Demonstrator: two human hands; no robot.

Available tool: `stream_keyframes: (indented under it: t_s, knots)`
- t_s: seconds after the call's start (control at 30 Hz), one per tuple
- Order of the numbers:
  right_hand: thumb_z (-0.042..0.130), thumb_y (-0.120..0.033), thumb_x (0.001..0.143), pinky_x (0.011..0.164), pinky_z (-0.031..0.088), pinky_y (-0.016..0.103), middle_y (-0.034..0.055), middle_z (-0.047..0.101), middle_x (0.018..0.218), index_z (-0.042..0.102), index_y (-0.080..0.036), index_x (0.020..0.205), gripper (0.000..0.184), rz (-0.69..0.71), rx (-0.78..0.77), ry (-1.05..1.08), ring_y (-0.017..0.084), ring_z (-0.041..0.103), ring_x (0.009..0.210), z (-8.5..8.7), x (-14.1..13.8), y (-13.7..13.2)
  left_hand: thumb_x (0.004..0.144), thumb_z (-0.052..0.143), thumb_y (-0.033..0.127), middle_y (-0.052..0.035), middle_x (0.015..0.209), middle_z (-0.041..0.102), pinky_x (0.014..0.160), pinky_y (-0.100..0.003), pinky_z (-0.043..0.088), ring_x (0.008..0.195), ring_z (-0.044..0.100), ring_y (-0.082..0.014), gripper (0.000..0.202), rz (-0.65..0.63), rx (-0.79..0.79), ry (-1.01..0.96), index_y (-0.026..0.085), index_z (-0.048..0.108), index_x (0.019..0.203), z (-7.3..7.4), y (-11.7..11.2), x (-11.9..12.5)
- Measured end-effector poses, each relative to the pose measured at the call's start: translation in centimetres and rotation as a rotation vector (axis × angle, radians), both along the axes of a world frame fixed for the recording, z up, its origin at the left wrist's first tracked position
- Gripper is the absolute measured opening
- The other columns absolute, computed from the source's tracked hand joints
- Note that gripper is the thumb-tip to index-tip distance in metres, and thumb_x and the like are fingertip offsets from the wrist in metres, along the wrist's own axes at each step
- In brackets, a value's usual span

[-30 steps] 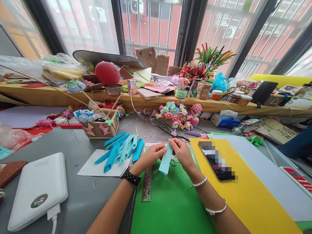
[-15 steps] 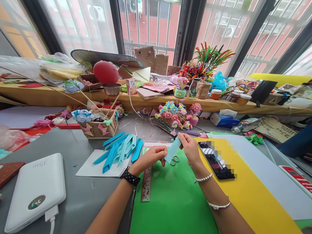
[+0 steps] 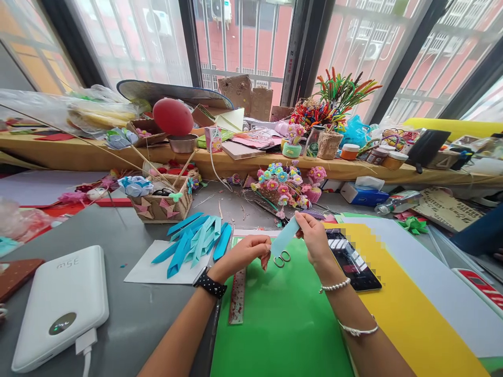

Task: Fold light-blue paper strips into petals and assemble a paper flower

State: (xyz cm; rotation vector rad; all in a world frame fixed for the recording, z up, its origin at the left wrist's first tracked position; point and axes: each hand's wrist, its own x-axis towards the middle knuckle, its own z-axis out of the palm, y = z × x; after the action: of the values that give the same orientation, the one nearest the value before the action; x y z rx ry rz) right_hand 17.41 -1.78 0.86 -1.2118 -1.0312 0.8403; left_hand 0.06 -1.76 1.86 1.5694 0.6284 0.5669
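Observation:
A light blue paper strip (image 3: 284, 239) is stretched at a slant between my two hands, above the green sheet (image 3: 283, 324). My left hand (image 3: 253, 250) pinches its lower end, and my right hand (image 3: 313, 235) grips the upper end between thumb and fingers. Just beneath the strip show the handle loops of a pair of scissors (image 3: 282, 258); their blades are hidden. A patterned ruler (image 3: 237, 298) lies by my left wrist. Folded blue paper strips (image 3: 196, 241) are heaped on a white paper (image 3: 147, 269) to the left.
At left lies a white power bank (image 3: 61, 309) with a cable plugged in. A phone (image 3: 353, 262) rests on the yellow sheet (image 3: 408, 314) at right. Behind stand a cardboard box (image 3: 163, 207), crocheted-looking flowers (image 3: 283, 180) and a tissue pack (image 3: 363, 193). A cluttered ledge (image 3: 236, 165) runs below the windows.
My right hand has moved slightly right, carrying the upper end of the strip with it. My left hand stays nearly where it was, still pinching the lower end.

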Motion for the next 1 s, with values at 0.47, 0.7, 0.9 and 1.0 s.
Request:
stream_keyframes:
  t_s: [0.47,0.7,0.9,1.0]
  knots:
    - [0.054,-0.04,0.07,0.05,0.046,0.023,-0.0018,0.055,0.059,0.053,-0.016,0.075,0.024,0.202,-0.039,0.017,0.011,0.054,0.049,0.1,-1.7,-0.4,0.071,0.051,0.038,-0.0005,0.068,0.06,0.062,-0.023,0.045,0.065,0.057,-0.0127,0.025,0.379,0.166,0.066,0.015,0.056,0.076,-0.7,0.8,0.1]
    - [0.056,-0.029,0.071,0.062,0.046,0.025,0.0038,0.063,0.08,0.06,-0.017,0.077,0.015,0.328,0.036,-0.399,0.016,0.058,0.077,0.7,-1.3,-0.8,0.071,0.053,0.033,-0.0024,0.067,0.064,0.058,-0.022,0.046,0.058,0.06,-0.0135,0.021,0.437,0.259,0.197,0.014,0.061,0.072,-0.3,0.9,-0.7]
    - [0.055,-0.023,0.073,0.065,0.042,0.024,0.0024,0.066,0.071,0.063,-0.018,0.07,0.01,0.32,0.105,-0.665,0.015,0.058,0.068,0.9,-1.8,-1.0,0.073,0.049,0.033,-0.0029,0.071,0.067,0.062,-0.022,0.046,0.063,0.06,-0.0142,0.022,0.412,0.431,0.262,0.015,0.064,0.074,-0.4,0.7,-0.6]
    - [0.055,-0.024,0.073,0.063,0.042,0.024,0.0023,0.067,0.071,0.064,-0.018,0.071,0.011,0.319,0.098,-0.677,0.015,0.058,0.068,0.9,-1.9,-1.0,0.073,0.05,0.031,-0.0029,0.08,0.068,0.068,-0.023,0.045,0.073,0.061,-0.0154,0.021,0.456,0.508,0.248,0.017,0.065,0.077,-0.5,0.8,-0.5]
